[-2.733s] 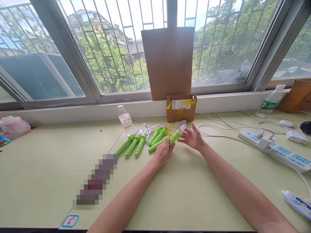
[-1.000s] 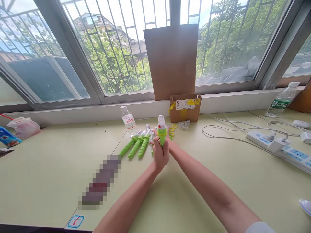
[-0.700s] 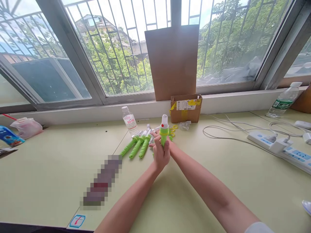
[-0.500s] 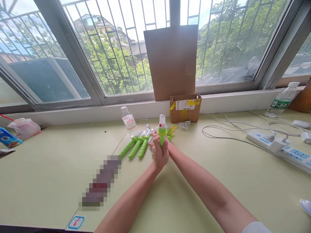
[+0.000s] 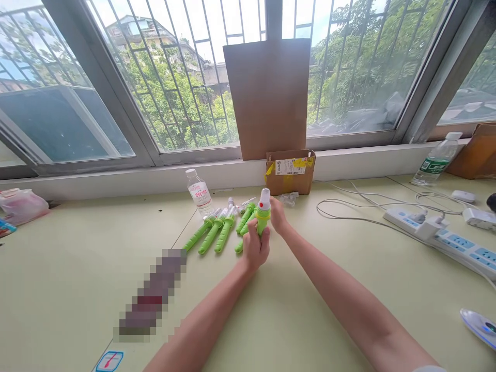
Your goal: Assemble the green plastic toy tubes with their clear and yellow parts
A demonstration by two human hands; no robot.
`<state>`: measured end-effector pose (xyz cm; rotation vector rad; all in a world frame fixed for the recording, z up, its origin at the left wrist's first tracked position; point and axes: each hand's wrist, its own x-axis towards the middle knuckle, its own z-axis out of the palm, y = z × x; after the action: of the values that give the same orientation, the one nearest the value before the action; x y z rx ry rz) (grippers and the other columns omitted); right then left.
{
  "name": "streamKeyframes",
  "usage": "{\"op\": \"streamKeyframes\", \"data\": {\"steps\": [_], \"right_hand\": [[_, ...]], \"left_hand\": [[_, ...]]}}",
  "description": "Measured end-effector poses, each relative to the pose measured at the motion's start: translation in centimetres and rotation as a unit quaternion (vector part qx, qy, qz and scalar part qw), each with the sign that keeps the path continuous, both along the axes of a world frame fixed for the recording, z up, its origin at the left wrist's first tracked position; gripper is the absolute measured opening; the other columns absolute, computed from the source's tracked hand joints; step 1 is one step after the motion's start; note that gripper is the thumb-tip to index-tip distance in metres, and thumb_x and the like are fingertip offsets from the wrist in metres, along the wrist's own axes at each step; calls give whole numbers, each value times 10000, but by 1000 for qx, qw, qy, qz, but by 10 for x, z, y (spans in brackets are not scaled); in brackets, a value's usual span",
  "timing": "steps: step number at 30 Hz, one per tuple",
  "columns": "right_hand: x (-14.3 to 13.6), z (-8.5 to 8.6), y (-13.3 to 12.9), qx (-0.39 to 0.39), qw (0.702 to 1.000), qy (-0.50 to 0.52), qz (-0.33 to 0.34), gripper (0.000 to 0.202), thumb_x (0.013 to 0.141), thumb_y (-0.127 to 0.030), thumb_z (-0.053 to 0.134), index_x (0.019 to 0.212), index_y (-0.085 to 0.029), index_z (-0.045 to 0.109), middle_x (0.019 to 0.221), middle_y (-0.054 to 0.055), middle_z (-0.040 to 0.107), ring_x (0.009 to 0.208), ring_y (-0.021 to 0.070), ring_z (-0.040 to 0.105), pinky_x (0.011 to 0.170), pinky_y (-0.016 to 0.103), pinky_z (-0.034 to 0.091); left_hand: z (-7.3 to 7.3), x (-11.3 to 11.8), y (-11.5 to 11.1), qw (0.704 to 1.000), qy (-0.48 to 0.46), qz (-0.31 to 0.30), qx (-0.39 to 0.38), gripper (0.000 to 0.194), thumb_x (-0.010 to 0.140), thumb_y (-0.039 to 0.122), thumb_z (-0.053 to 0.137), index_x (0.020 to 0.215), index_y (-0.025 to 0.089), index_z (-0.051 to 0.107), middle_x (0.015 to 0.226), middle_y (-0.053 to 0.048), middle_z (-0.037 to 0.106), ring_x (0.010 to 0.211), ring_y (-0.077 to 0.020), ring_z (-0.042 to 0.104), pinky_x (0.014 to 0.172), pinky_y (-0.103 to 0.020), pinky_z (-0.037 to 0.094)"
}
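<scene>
My left hand (image 5: 256,249) is closed around the ribbed green handle of a toy light stick (image 5: 263,214). The stick stands upright, with a yellow ring below its white top and a red dot on that top. Just behind and to the right of it is my right hand (image 5: 278,216), low over the table; its fingers are largely hidden, and I cannot tell what they touch. Several similar green sticks (image 5: 223,235) with clear tops lie to the left of my hands. More green handles (image 5: 245,218) lie behind my left hand. Small clear plastic pieces (image 5: 289,199) lie beyond my right hand.
A water bottle (image 5: 199,194) stands behind the sticks. At the wall sits a small cardboard box (image 5: 290,181) before a tall cardboard sheet (image 5: 271,98). Right of these are cables, a power strip (image 5: 445,237) and another bottle (image 5: 436,160). A pixelated patch (image 5: 151,294) covers something at left.
My right hand has drawn back from the pile of sticks and moved right, uncovering green handles. The yellow rings seen before are now hidden behind it. My left hand still holds the stick.
</scene>
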<state>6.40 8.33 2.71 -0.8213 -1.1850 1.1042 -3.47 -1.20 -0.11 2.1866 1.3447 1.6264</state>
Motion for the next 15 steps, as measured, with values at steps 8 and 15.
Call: {"op": "streamKeyframes", "data": {"steps": [8,15], "right_hand": [[81,-19,-8,-167,971,165,45,450,866,-513,259,818,-223,600,729,63,681,569,174,602,559,338,506],[89,-26,-19,-266,864,421,76,390,930,-510,327,821,-216,559,651,40,675,550,167,640,541,310,533]], "left_hand": [[4,7,8,988,94,17,-123,179,936,334,356,1057,203,339,700,30,541,525,-132,504,522,-245,328],[5,9,11,977,150,45,-145,204,895,380,442,1002,207,424,745,7,610,588,-169,567,565,-259,353]]}}
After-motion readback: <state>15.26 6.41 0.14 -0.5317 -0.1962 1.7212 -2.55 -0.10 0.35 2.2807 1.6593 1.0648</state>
